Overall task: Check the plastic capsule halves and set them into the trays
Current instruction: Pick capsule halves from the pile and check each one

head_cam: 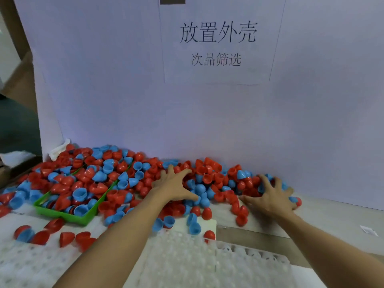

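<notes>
A big heap of red and blue plastic capsule halves (116, 175) lies along the foot of the white back board. My left hand (174, 187) rests on the middle of the heap with its fingers spread. My right hand (272, 195) lies on the heap's right end, fingers bent claw-like over several halves and thumb stretched out flat. White trays with rows of round sockets (182, 258) lie at the near edge under my forearms. A few loose halves (194, 224) sit on the tray's far edge.
A green tray (62, 215) full of halves sits at the left, half buried in the heap. Another socket tray (31, 265) at the near left has red halves on it. The white board with a printed sign (217, 41) closes off the back.
</notes>
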